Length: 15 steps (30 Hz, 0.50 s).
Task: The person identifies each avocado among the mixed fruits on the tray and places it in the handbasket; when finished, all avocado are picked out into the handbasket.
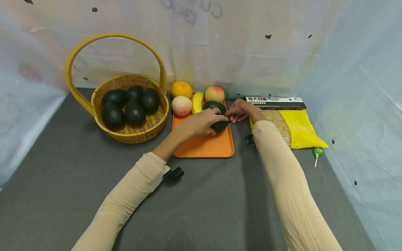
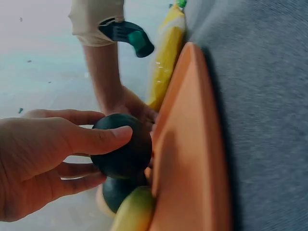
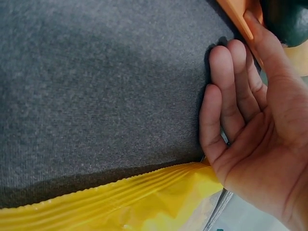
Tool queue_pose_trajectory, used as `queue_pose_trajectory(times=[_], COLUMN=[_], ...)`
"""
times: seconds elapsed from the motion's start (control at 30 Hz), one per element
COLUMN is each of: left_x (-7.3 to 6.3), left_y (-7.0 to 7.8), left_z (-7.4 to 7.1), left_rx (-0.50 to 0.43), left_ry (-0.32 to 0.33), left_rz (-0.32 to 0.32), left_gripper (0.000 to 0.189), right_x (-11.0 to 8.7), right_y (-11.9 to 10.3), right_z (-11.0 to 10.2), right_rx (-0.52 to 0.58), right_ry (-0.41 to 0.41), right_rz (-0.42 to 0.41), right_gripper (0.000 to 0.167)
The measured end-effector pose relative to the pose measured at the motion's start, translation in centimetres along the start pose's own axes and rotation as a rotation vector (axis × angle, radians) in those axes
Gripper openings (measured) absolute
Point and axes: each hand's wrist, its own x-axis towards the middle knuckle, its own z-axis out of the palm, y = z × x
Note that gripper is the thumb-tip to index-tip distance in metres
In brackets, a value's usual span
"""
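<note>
My left hand [image 1: 202, 122] grips a dark green avocado [image 1: 220, 127] over the right half of an orange tray [image 1: 204, 150]. In the left wrist view, the thumb lies across the avocado [image 2: 122, 147] with the fingers behind it. Just beyond is a second avocado [image 1: 214, 106], beside a banana [image 1: 197, 102]. My right hand [image 1: 240, 111] is at the tray's right edge. From the right wrist, its thumb appears to touch the tray rim [image 3: 238, 17], while the other fingers, loosely bent, rest on the cloth beside it.
A wicker basket [image 1: 135, 138] with a tall handle holds several avocados at left. An orange fruit [image 1: 181, 89], a speckled round fruit [image 1: 181, 105] and a peach [image 1: 215, 94] sit at the tray's back. Right: pasta box [image 1: 276, 103], yellow bag [image 1: 301, 129], green lollipop [image 1: 318, 152].
</note>
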Motion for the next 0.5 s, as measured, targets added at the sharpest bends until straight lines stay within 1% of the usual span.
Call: queue_pose_trajectory(times=[0.13,0.3,0.5], left_x=[-0.9,-2.3,-4.7], left_y=[0.4,0.8,0.7], left_z=[-1.4,-3.7,-6.8], left_rx=[-0.012,-0.022,-0.032], left_ry=[0.008,0.011,0.01], left_rz=[-0.037,-0.067,-0.087], left_gripper=[0.062,0.063,0.065], right_x=[0.0,-0.1,-0.2], right_y=[0.0,0.0,0.1], right_z=[0.1,0.1,0.1], right_rx=[0.008,0.014,0.013], right_ry=[-0.009,0.004,0.005], right_rz=[-0.009,-0.006,-0.002], right_gripper=[0.025,0.022,0.027])
